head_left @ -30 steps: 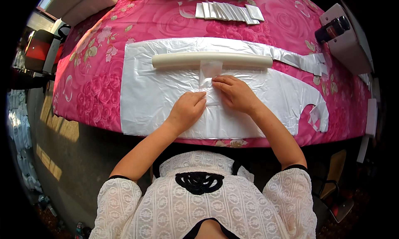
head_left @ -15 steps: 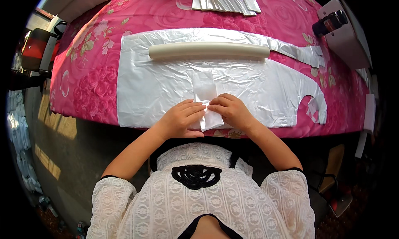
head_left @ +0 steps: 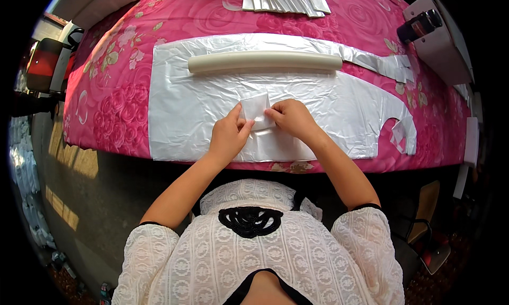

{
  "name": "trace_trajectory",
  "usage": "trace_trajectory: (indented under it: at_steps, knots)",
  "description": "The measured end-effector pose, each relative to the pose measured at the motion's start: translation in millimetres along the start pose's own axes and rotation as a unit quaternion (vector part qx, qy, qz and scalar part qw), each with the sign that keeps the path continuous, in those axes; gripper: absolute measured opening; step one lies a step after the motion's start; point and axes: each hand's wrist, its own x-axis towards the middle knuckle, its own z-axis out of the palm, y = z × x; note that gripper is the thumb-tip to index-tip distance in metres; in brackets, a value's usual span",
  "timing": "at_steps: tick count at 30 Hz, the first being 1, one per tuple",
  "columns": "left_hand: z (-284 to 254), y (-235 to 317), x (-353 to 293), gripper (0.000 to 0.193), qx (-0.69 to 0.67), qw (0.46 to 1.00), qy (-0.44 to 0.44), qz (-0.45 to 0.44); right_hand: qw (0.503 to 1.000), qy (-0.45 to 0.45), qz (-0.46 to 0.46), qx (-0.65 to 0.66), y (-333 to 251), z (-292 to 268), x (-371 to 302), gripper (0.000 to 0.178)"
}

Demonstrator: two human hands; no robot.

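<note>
A small folded square of white plastic sheet (head_left: pixel 255 110) sits between my hands, above a stack of flat white plastic aprons (head_left: pixel 191 109). My left hand (head_left: pixel 229 134) pinches its lower left side between thumb and fingers. At its right edge, my right hand (head_left: pixel 290 118) grips it with thumb and forefinger. Just beyond, a long cream-coloured tube (head_left: pixel 265 62) lies across the aprons. Their neck loop and strap ends reach out to the right.
Several folded white packets (head_left: pixel 283 2) lie in an overlapping row at the far side of the pink flowered tablecloth (head_left: pixel 122 109). A dark bottle (head_left: pixel 419 27) leans by a white box (head_left: pixel 442 53) at far right. A chair (head_left: pixel 427 209) stands at lower right.
Both hands have moved away from the table's near edge with the plastic. The strip that hung toward me is now folded up into a compact square.
</note>
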Motion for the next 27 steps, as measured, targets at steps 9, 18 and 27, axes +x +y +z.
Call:
trace_trajectory:
  at_steps: [9, 18, 27]
  knots:
    - [-10, 9, 16, 0.075, 0.012, 0.996, -0.031, -0.084, 0.992, -0.08, 0.095, -0.003, -10, -11, 15, 0.031]
    - [18, 7, 15, 0.082, 0.301, 0.923, -0.027, 0.237, 0.991, -0.084, 0.099, 0.027, -2, -8, 23, 0.031]
    - [35, -7, 18, 0.109, 0.334, 0.929, -0.078, 0.142, 0.999, 0.019, 0.042, 0.018, -5, 1, 3, 0.023]
